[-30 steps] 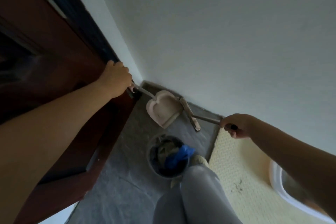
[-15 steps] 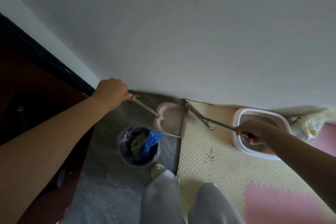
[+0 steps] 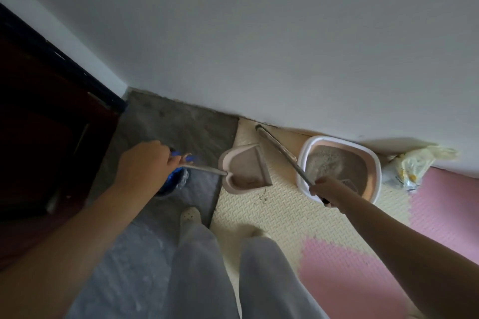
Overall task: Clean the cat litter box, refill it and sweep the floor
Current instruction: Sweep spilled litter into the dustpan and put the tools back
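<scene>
My left hand (image 3: 145, 163) grips the metal handle of a pale pink dustpan (image 3: 243, 171), whose mouth rests on the cream foam mat (image 3: 280, 215) at the edge of the grey floor. My right hand (image 3: 328, 190) grips the long handle of a broom (image 3: 278, 145); its head lies near the wall behind the dustpan. The white and pink litter box (image 3: 373, 163), holding grey litter, stands against the wall right of the broom, partly behind my right hand. A few dark specks lie on the mat in front of the dustpan.
A dark bin with a blue bag (image 3: 176, 179) sits under my left hand, mostly hidden. A crumpled yellow-white bag (image 3: 412, 166) lies right of the litter box. A dark wooden door (image 3: 39, 137) stands at the left. Pink mat tiles (image 3: 445, 204) lie at the right. My legs and slippers fill the bottom centre.
The view swung right from the door. Both hands moved lower with the tools; the dustpan shifted from the grey floor to the mat edge, and the broom now lies along the wall.
</scene>
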The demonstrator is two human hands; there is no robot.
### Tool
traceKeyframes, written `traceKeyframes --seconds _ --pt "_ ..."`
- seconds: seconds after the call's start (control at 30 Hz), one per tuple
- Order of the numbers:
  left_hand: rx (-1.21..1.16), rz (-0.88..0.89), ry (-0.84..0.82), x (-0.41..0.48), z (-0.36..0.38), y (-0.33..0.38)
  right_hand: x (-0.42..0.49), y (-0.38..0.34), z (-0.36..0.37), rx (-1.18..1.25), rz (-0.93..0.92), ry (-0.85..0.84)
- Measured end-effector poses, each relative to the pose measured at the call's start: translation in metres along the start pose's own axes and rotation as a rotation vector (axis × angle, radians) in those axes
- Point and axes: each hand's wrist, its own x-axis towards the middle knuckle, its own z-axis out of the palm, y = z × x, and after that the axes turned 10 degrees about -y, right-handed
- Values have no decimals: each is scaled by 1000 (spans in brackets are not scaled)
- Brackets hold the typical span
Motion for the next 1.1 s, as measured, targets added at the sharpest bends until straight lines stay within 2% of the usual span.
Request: traceKeyframes --seconds 0.2,0.3,0.43,0.57,0.7,1.1 --pt "-81 -149 -32 -79 20 37 19 33 0 -144 -40 32" --pt "-85 -158 -27 -108 37 45 41 44 0 -200 -3 51" --pt "-112 -201 -45 -137 64 48 73 61 7 -182 106 -12" --pt "-127 -225 -56 -156 79 49 81 76 23 -315 107 27" --pt "-123 -235 -70 -178 93 46 79 106 56 -441 149 43" --pt "-181 -158 -75 -235 151 -25 14 234 176 -528 220 53"
